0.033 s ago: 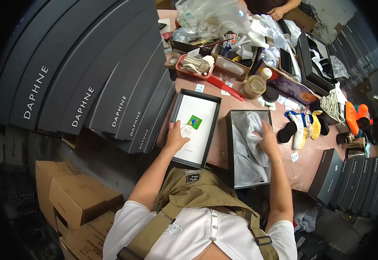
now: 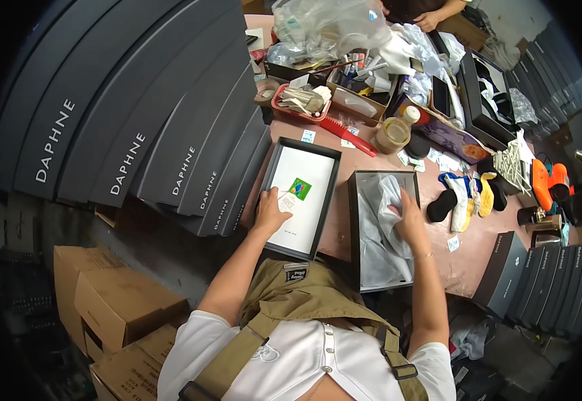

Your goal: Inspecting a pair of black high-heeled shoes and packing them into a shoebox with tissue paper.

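A dark shallow box lid (image 2: 331,175) with a white inside lies in front of me on the left. My left hand (image 2: 274,212) is closed over its left rim, thumb inside. By those fingertips are a white paper slip (image 2: 287,202) and a small green packet (image 2: 299,188). Just right stands a deeper dark box (image 2: 355,230) with pale, thin wrapping (image 2: 377,234) in it. My right hand (image 2: 411,224) reaches over the box's right wall, fingers curled on the bunched wrapping. What lies beneath the wrapping is hidden.
Tall stacks of dark boxes (image 2: 137,120) rise at left, with more boxes (image 2: 551,281) at right. Beyond the lid are a red comb (image 2: 347,136), a red tray (image 2: 301,107) and a bottle (image 2: 394,130). Cardboard cartons (image 2: 117,294) stand lower left. A co-worker's hand (image 2: 428,21) shows at the back.
My right hand has shifted very slightly over the wrapping. My left hand, the lid and the box look the same.
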Tool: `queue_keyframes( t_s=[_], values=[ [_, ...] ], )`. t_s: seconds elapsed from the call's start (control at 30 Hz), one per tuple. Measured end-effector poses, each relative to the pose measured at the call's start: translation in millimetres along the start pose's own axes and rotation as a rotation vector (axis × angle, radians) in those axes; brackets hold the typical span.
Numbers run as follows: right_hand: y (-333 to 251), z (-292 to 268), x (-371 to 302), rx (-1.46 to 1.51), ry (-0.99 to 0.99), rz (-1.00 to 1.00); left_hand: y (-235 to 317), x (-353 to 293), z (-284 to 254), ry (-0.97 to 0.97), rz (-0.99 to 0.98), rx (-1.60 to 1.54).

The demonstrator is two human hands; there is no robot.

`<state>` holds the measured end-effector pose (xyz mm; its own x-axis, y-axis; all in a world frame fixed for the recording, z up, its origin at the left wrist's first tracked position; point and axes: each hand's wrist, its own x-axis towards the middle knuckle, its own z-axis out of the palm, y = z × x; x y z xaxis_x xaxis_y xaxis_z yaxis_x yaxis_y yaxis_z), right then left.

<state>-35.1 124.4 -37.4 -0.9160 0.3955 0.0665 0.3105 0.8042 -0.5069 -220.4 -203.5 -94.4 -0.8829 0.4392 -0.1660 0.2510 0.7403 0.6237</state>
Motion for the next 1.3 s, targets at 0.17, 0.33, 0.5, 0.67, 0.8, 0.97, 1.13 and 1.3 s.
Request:
queue_keyframes(
  t_s=[0.17, 0.33, 0.5, 0.67, 0.8, 0.97, 1.13, 1.3],
  values=[
    [0.2, 6.7, -11.3, 0.009, 0.024, 0.036, -1.0, 3.1, -13.0, -0.131, -0.116, -0.163],
    [-7.3, 5.3, -9.9, -0.051, 0.099, 0.004, -12.2, -27.6, -18.9, -0.056, -0.036, -0.084],
    [-109.8, -31.7, 19.6, 0.011, 0.145, -0.317, -26.3, -52.7, -11.3, 0.160, 0.052, -0.131],
    [-180.4, 49.1, 39.8, 0.307, -0.283, -0.429, -20.4, -37.7, -9.8, 0.172, 0.047, -0.005],
    [-152.5, 157.6, 69.4, 0.028, -0.366, -0.497, -14.4, -15.8, -1.5, 0.051, -0.152, -0.087],
    [-138.4, 179.1, 53.0, -0.032, -0.247, -0.562, -23.9, -14.9, 7.2, 0.105, -0.212, -0.193],
    [-147.0, 173.6, 50.7, -0.028, -0.302, -0.492, -17.9, -22.1, 5.3, 0.104, -0.205, -0.411],
    [-147.2, 174.1, 51.0, -0.039, -0.252, -0.497, -3.3, -46.0, -35.2, 0.185, 0.005, -0.229]
  ],
)
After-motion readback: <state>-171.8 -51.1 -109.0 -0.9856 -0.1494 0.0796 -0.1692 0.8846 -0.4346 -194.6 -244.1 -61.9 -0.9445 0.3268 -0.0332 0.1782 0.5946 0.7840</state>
